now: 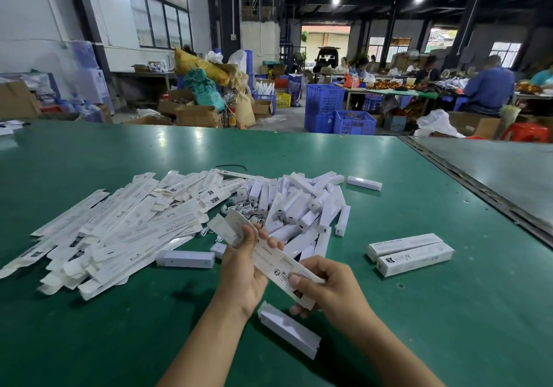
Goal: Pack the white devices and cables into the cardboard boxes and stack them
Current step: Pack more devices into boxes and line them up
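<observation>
Lying nearest on the green counter, just below the wrists, is a white device, a long bar angled toward the lower right. Above it both hands hold one white printed cardboard box clear of the counter, slanting from upper left to lower right. The left hand has its grip clamped round the upper part, fingers curled over the front. The right hand has its grip pinched on the lower end, thumb on the printed face and fingers beneath. Whether anything is inside the box cannot be told. Just left of the left hand a second device lies flat on the counter. To the right, well apart from the hands, two closed boxes lie side by side, touching. Farther back on the left spreads a heap of flat boxes, unfolded and overlapping. Beside it, in the middle, a pile of devices is stacked loosely, with white cables tangled at its left edge. A lone device rests just beyond the pile's right end, and a black strand lies behind the heaps. Past the counter's far edge stand blue crates on the floor, and seated people work at other tables on the right.
</observation>
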Demonstrator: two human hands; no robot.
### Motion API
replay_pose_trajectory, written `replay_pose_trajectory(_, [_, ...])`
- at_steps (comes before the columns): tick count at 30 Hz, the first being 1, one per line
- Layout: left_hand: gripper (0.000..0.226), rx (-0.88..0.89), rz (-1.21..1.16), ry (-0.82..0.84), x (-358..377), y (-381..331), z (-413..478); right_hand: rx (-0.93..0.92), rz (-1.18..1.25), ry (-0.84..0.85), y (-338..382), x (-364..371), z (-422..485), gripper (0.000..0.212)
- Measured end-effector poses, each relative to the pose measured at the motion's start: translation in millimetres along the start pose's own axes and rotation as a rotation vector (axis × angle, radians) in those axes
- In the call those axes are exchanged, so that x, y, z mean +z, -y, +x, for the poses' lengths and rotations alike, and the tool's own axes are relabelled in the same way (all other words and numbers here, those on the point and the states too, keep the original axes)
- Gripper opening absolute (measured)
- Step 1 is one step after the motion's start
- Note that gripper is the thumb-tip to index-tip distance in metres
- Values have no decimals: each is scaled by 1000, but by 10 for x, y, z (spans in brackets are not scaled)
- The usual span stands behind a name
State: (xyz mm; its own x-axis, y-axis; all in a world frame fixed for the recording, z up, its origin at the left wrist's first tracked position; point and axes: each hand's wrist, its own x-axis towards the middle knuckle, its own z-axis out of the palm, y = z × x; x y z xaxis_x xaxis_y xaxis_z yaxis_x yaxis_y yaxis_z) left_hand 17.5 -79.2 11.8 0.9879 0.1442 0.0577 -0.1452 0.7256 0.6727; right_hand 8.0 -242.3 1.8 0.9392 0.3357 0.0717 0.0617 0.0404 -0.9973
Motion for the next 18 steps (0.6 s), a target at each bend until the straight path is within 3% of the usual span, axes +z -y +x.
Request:
replay_pose_trajectory(7, [27, -11, -42, -8, -13, 30, 10, 7, -19, -44, 0, -6, 22, 13])
replay_pose_trajectory(13, [45, -14, 49, 95, 60, 31, -47, 22, 72, -161, -27, -22, 57, 6])
replay_pose_trajectory(18, [69, 18, 313, 126, 98, 129, -95, 93, 289, -180, 23, -89, 71, 30])
